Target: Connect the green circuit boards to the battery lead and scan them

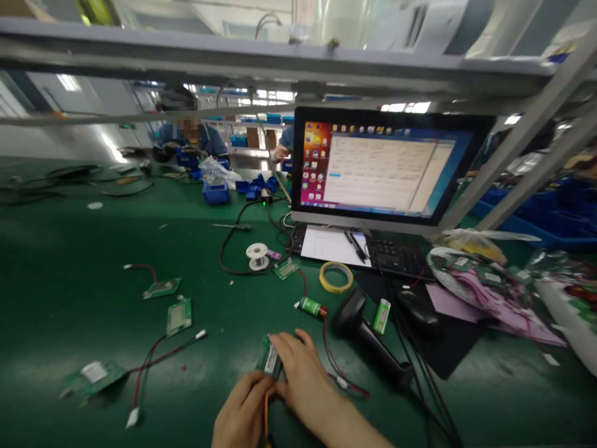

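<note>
My left hand (pixel 240 414) and my right hand (pixel 301 379) meet low in the middle of the view over a small green circuit board (pixel 269 358) with a white label. My right hand's fingers curl over the board and grip it. My left hand pinches something at the board's near end, where a yellow and red wire (pixel 265 410) runs down between the hands. A black barcode scanner (pixel 368 339) lies just to the right of my right hand.
Several green circuit boards (pixel 178 315) with red and black leads lie on the green mat to the left. A monitor (pixel 382 168), keyboard (pixel 396 256), tape roll (pixel 336 277), solder spool (pixel 257 255) and batteries (pixel 381 315) stand ahead. A person sits at the far side.
</note>
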Tool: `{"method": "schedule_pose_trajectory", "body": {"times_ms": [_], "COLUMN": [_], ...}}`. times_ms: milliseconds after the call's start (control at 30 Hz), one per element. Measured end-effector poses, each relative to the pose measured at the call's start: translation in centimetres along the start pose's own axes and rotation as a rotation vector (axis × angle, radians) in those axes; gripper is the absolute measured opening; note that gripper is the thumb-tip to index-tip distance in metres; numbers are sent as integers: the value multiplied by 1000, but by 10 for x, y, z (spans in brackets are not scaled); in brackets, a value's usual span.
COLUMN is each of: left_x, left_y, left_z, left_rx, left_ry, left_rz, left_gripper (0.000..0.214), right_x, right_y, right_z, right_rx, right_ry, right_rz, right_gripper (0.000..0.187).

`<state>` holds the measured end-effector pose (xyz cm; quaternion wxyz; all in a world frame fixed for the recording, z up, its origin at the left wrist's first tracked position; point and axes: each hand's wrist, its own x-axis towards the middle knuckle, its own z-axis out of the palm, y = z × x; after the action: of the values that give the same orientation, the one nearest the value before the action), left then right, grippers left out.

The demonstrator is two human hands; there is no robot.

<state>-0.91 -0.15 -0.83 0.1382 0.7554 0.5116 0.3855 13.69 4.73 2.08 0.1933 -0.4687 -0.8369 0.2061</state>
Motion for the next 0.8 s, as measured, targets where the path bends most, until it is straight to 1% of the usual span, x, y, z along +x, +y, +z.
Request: {"method": "schedule_pose_trajectory", "body": {"times_ms": [100,200,267,333,433,467,533,600,633,667,733,767,800], "left_x": [3,4,2,0,-2,-3,-4,-7,-9,-10,-13,-13,-12], "left_y": [3,12,17,20,23,23,22,22,23,25,32,37,43], "left_z": [-3,-7,-10,-11,-11,-11,-10,-10,-10,-11,-11,-11,-10], "left_rx": [-10,-47,-75,-107,-136,-141,-175,-286,-355,-423,-527,-549,-553], "left_ry": [3,66,146,221,283,300,336,356,351,326,223,152,70], "left_rz": [-56,-54,-23,45,157,161,100,33,24,27,15,-34,-122], "left_gripper": [20,18,19,20,17,15,15,19,23,26,27,26,26], "right_x": [0,2,3,6,12,14,14,9,4,-3,-20,-30,-40], "right_y": [-5,-12,-17,-21,-22,-22,-19,-14,-11,-8,-1,3,6], "right_z": [-7,-3,-2,-2,-2,-2,-5,-15,-23,-31,-50,-57,-62], "right_rx": [50,61,73,66,43,48,84,125,135,132,63,3,-72], "right_ry": [-17,-19,-35,-52,-66,-79,-121,-126,-104,-71,-29,-43,-81], "right_rz": [76,97,87,87,103,102,109,145,166,183,207,223,244], "right_gripper": [57,59,60,63,68,72,88,104,107,103,84,72,61]}}
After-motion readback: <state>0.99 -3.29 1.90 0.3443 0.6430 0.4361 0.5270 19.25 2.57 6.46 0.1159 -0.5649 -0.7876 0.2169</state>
